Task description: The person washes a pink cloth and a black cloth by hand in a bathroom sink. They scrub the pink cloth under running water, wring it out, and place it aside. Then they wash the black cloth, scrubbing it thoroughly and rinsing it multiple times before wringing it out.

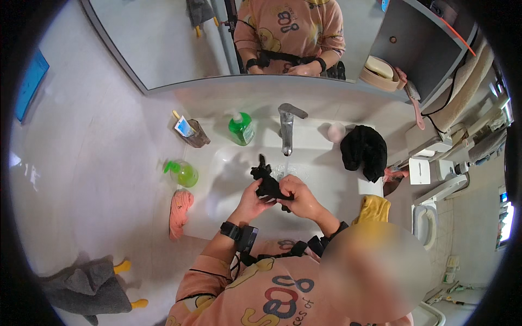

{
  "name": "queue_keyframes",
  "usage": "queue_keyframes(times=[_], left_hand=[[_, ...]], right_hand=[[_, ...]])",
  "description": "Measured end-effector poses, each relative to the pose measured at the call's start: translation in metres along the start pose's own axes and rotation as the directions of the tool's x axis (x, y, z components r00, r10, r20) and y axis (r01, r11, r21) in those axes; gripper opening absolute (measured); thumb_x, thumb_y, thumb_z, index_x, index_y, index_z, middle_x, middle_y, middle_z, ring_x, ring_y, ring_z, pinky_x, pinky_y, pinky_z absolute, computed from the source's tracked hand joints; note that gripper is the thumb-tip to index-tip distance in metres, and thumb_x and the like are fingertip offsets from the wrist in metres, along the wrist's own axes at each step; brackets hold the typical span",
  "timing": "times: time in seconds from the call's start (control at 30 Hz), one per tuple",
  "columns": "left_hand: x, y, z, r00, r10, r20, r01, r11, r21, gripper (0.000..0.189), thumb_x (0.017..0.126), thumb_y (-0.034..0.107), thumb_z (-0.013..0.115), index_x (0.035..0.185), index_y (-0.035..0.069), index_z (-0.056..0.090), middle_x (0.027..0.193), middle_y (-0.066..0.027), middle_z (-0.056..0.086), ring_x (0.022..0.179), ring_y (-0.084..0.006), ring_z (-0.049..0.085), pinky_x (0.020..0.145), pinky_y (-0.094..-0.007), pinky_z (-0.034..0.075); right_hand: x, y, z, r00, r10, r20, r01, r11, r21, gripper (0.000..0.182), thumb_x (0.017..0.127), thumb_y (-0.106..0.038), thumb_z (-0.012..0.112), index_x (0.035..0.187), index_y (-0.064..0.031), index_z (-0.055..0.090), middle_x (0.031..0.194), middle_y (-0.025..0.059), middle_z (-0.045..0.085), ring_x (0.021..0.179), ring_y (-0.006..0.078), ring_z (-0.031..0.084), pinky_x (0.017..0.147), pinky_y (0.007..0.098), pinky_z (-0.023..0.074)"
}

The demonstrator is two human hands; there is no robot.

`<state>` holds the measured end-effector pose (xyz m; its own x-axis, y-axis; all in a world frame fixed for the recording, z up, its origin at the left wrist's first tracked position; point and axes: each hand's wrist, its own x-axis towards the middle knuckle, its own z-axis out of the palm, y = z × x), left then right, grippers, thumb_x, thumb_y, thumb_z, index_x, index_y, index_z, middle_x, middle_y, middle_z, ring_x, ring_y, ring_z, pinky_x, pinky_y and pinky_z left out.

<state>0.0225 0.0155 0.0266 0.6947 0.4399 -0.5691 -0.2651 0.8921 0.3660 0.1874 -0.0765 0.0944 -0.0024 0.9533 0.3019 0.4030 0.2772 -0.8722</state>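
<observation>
A bunched piece of black fabric (267, 185) is held in both hands above the white washbasin (326, 203). My left hand (249, 200) grips it from the left with the thumb on top. The fingers of my right hand (301, 197) pinch its lower right end. One narrow end of the fabric sticks up toward the back of the basin. Just beyond my right hand, a thin stream of water runs from the chrome faucet (287, 130) into the basin. What garment the fabric is, I cannot tell.
A black cloth bundle (363, 153) and a mustard cloth (372, 208) lie on the right rim; a coral cloth (180, 214) lies left. Green bottles (241, 129) and a tumbler with toothpaste (197, 134) stand around the basin. A mirror (171, 49) hangs behind.
</observation>
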Motion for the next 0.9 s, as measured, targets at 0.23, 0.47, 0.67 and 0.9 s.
queue_keyframes(times=[0.23,0.47,0.67,0.9], left_hand=[[0.001,-0.007,-0.004,0.983,0.178,-0.053,-0.167,0.973,0.158,0.031,0.089,0.036,0.058,0.107,0.012,0.052,0.097,-0.0027,0.061,0.088,-0.0167,0.057,0.081,-0.0355,0.045],[0.006,-0.013,0.006,0.981,0.195,-0.026,-0.189,0.972,0.142,0.042,0.084,0.037,0.065,0.113,0.013,0.046,0.095,-0.0025,0.060,0.086,-0.0147,0.056,0.075,-0.0302,0.045],[-0.012,-0.014,0.033,0.964,0.218,0.150,-0.258,0.647,0.717,0.057,0.089,0.042,0.057,0.129,0.006,0.040,0.110,-0.0042,0.055,0.102,-0.0150,0.052,0.091,-0.0319,0.039],[-0.024,0.005,0.051,0.923,0.182,0.340,-0.383,0.528,0.758,0.042,0.095,0.032,0.050,0.125,0.003,0.048,0.111,-0.0005,0.056,0.099,-0.0102,0.050,0.090,-0.0263,0.039]], right_hand=[[-0.008,0.009,-0.012,0.954,0.276,-0.117,-0.296,0.929,-0.222,0.037,0.063,-0.008,0.076,0.078,-0.0057,0.043,0.074,0.0104,0.049,0.071,0.0274,0.050,0.067,0.0357,0.0433],[-0.032,0.030,-0.013,0.858,0.514,-0.018,-0.512,0.850,-0.128,0.041,0.082,-0.036,0.064,0.097,0.0019,0.058,0.073,0.0126,0.061,0.065,0.0191,0.054,0.064,0.0334,0.0463],[-0.011,0.000,-0.021,0.940,0.333,-0.077,-0.340,0.933,-0.117,0.034,0.090,-0.032,0.056,0.084,0.0009,0.061,0.063,0.0194,0.054,0.053,0.0293,0.046,0.055,0.0366,0.0424],[-0.001,-0.029,-0.040,0.942,0.307,-0.135,-0.331,0.914,-0.233,0.031,0.084,-0.030,0.063,0.081,0.0015,0.059,0.066,0.0229,0.056,0.061,0.0400,0.053,0.055,0.0411,0.0428]])
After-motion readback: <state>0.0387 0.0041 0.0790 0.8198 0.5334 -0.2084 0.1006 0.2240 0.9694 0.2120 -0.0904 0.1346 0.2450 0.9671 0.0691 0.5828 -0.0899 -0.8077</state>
